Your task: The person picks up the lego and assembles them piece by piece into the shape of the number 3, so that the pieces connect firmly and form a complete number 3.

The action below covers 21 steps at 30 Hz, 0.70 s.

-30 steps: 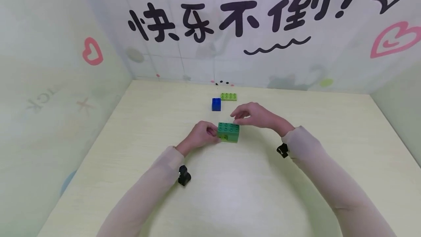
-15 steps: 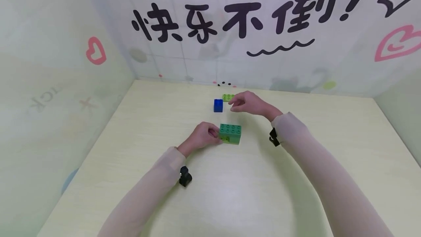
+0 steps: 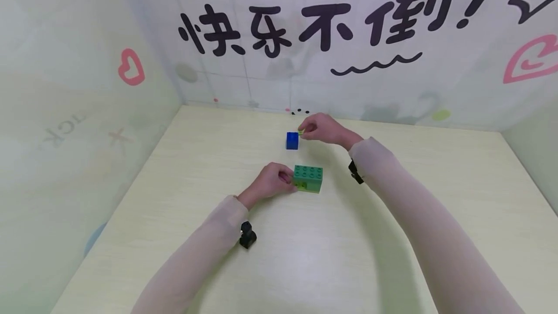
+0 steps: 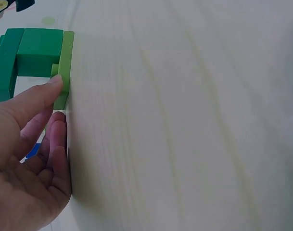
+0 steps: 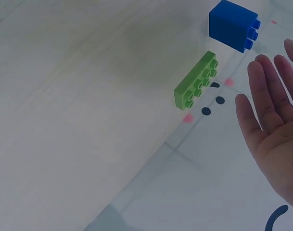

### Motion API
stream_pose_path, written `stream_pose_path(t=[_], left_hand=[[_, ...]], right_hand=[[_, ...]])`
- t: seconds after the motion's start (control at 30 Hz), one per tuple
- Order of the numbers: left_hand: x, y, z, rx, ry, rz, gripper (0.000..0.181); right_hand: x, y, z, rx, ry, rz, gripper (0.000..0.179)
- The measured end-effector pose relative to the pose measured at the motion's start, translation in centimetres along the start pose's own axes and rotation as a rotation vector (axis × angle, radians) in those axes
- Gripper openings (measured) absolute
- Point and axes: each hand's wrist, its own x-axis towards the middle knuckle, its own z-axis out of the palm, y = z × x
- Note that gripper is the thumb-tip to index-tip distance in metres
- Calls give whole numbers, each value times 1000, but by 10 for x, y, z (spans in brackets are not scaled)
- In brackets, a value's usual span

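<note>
Just right of the blue block (image 3: 292, 141), the light-green brick (image 5: 196, 83) is found, its long axis aligned with the back edge of the surface (image 3: 314, 246). It is approached nearest by the right hand (image 3: 323, 128), fingers extended, no grip shown. In front of the blue block, the green stack (image 3: 307, 173) is pinched by the left hand (image 3: 271, 180). Room is limited behind the blue block, ample rightward.
</note>
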Motion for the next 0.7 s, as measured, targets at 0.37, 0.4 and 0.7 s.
stream_pose_path(t=[0.37, 0.4, 0.7], left_hand=[[-3, 0, -1, 2, 6, -18, 32], [-2, -1, 0, 1, 4, -15, 32], [2, -4, 0, 0, -6, 5, 34]], right_hand=[[16, -3, 6, 51, 37, 4, 32], [18, -4, 7, 53, 36, 5, 33], [28, -5, 13, 44, 18, 44, 36]])
